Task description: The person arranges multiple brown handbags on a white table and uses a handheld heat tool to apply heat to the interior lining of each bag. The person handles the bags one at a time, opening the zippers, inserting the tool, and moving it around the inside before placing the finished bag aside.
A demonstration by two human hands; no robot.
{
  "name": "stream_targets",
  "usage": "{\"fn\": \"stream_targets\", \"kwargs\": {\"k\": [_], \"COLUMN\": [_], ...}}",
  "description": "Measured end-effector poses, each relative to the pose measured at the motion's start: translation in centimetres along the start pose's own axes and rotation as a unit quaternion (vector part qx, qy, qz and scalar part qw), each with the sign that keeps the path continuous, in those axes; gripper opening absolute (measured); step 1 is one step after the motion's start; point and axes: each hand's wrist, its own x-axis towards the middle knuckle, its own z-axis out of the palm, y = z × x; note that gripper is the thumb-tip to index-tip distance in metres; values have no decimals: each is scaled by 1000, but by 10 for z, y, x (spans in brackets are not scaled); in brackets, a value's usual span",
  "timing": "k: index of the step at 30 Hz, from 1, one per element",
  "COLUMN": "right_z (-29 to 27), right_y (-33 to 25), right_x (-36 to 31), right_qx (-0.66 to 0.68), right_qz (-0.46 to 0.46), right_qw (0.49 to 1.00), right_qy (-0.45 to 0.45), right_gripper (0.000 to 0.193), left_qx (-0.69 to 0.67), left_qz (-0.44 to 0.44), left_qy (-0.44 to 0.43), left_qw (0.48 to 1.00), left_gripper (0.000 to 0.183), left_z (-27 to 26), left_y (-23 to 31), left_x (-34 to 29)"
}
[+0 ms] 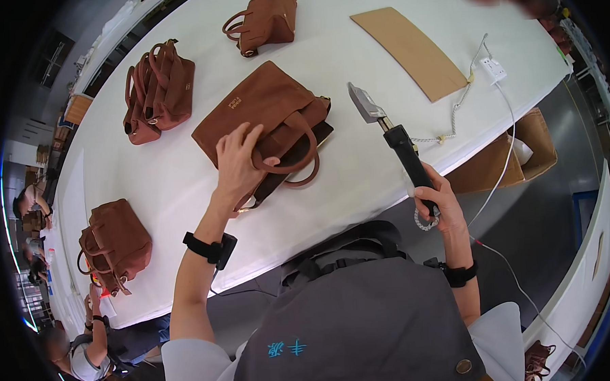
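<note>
Your left hand [238, 163] lies open, fingers spread, on the brown handbag [267, 93] at upper centre, stamped with small gold lettering [235, 102]. Your right hand [443, 197], right of centre, grips the black-handled tool [403, 149]. Blue characters [287, 348] mark your grey apron [365, 324], lower centre.

Flat tan cardboard sheet [408, 53] on far right part of white table [166, 210]; white socket block [493, 70] near it, by the right edge, white cable [512, 128] hanging down. Open cardboard box [542, 139] beyond that edge, above grey floor [504, 233], partly hidden by the tabletop. Co-worker [87, 353] in light top at lower left.
</note>
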Motion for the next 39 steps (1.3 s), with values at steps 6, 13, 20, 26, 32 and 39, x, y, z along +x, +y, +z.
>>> {"fn": "stream_targets", "kwargs": {"k": [6,13,20,26,32,39], "right_z": [-4,-10,-15,-12,-8,-10], "right_y": [-1,3,5,8,3,3], "right_x": [-5,1,-1,3,4,0], "right_qx": [-13,-16,-36,-29,-17,-24], "right_qz": [-9,-11,-4,2,-4,3], "right_qw": [1000,1000,999,1000,1000,1000], "right_qy": [11,11,9,7,-1,-3], "right_gripper": [66,66,66,65,65,67], "left_qx": [-290,-266,-377,-272,5,-75], "left_qz": [-173,-207,-220,-188,-58,-92], "left_qy": [66,-51,-102,-196,-241,-232], "left_qw": [939,940,894,923,969,965], "left_gripper": [19,24,28,36,109,71], "left_z": [5,5,-3,19,59,59], "left_y": [-46,-78,-76,-39,-3,-9], "left_x": [27,40,52,21,-19,-6]}}
